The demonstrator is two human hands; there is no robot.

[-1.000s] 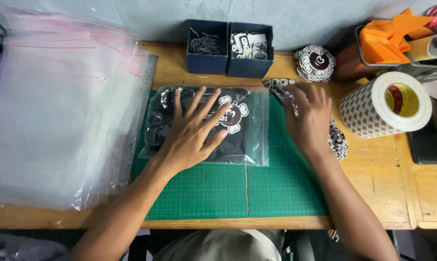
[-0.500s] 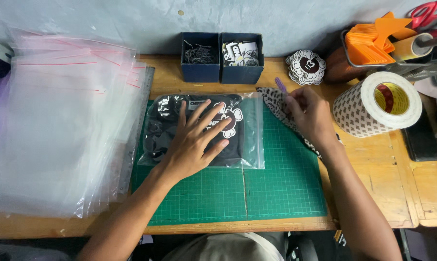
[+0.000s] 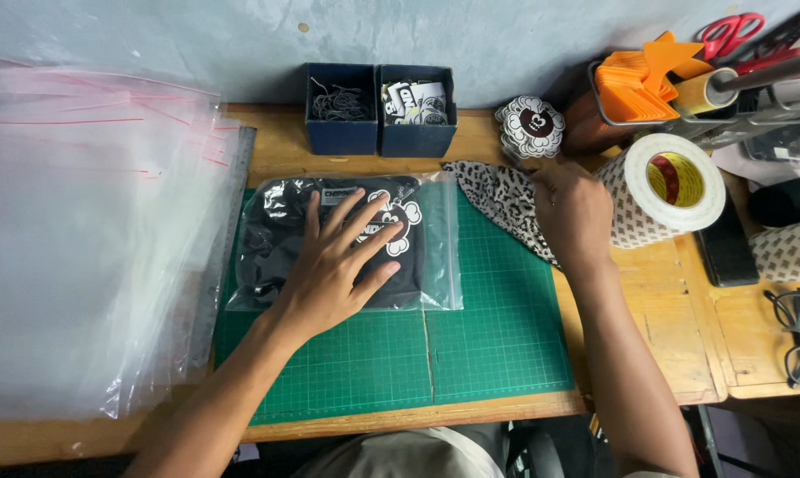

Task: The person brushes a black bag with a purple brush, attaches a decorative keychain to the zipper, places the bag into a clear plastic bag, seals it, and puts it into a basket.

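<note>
My left hand [image 3: 336,265] lies flat, fingers spread, on a clear plastic bag [image 3: 440,257] holding a folded black garment [image 3: 276,239] with a white printed graphic. The bag rests on a green cutting mat [image 3: 488,345]. My right hand [image 3: 570,212] reaches to the right of the bag and rests on a black-and-white leopard-print cloth [image 3: 502,196]; its fingers curl at the cloth's upper edge, near a stack of round stickers [image 3: 531,126]. Whether it pinches the cloth is unclear.
A pile of clear plastic bags [image 3: 81,239] covers the left of the wooden table, with a metal ruler [image 3: 227,221] beside it. Two dark blue boxes [image 3: 380,111] stand at the back. At right sit a large tape roll [image 3: 665,190], an orange-filled holder [image 3: 639,88], red scissors [image 3: 726,34] and glasses [image 3: 798,336].
My right hand has slid up and right along the leopard-print cloth toward the stickers. My left hand stays pressed on the bagged garment.
</note>
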